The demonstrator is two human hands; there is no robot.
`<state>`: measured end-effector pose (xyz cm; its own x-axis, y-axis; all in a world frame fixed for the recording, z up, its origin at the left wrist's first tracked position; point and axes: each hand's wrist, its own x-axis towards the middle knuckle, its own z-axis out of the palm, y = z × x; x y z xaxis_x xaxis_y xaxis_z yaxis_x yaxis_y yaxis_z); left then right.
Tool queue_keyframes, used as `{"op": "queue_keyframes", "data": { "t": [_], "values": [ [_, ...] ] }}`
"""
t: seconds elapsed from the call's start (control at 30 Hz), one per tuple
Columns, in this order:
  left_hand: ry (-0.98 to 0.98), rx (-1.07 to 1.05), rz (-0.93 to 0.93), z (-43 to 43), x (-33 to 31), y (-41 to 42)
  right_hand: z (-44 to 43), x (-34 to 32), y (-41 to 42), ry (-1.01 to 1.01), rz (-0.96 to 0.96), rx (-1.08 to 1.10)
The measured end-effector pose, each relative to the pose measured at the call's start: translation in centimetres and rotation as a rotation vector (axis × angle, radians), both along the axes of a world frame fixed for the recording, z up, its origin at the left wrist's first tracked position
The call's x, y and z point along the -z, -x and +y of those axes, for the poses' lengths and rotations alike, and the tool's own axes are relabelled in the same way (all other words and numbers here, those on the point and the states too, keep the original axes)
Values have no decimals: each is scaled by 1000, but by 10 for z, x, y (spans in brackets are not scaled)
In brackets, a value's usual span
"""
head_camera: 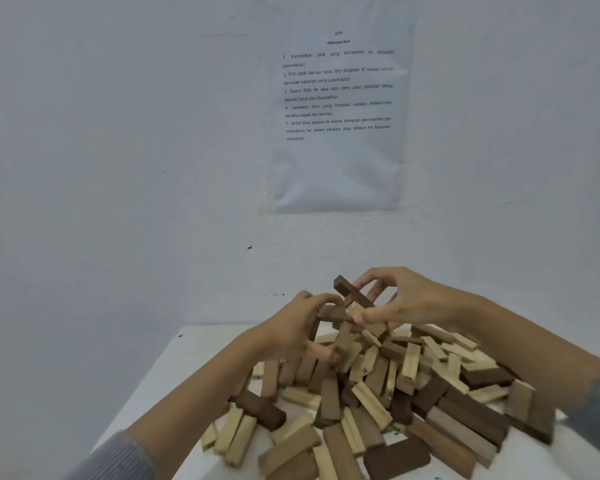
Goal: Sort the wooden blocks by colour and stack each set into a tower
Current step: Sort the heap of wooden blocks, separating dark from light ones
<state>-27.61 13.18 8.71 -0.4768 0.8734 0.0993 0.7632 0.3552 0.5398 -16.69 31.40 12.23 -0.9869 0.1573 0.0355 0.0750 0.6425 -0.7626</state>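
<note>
A large loose heap of wooden blocks (388,396) in pale, mid-brown and dark brown covers the white table (201,355). Both hands are raised over the far side of the heap. My left hand (298,330) curls round a bunch of mid-brown blocks (329,315). My right hand (406,299) pinches a pale block (355,310) between thumb and fingers, and a dark brown block (349,291) sticks up at a slant between its fingers. Blocks lie jumbled at all angles, colours mixed together.
The table stands against a white wall (118,168), with its left edge (136,403) running diagonally toward me. A printed instruction sheet (338,109) hangs on the wall above the heap. Bare tabletop shows at the far left corner.
</note>
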Motion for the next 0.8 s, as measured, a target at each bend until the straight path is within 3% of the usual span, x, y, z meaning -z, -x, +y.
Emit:
{"op": "queue_keyframes", "data": {
  "t": [0.23, 0.5, 0.8],
  "values": [
    [52, 30, 4, 28, 0, -35, 23, 17, -31, -36, -209, 169],
    [-147, -230, -463, 12, -1, -37, 24, 15, -45, 17, -177, 172],
    [-184, -275, -407, -35, -10, -27, 2, 19, -47, -114, 64, 177]
  ]
}}
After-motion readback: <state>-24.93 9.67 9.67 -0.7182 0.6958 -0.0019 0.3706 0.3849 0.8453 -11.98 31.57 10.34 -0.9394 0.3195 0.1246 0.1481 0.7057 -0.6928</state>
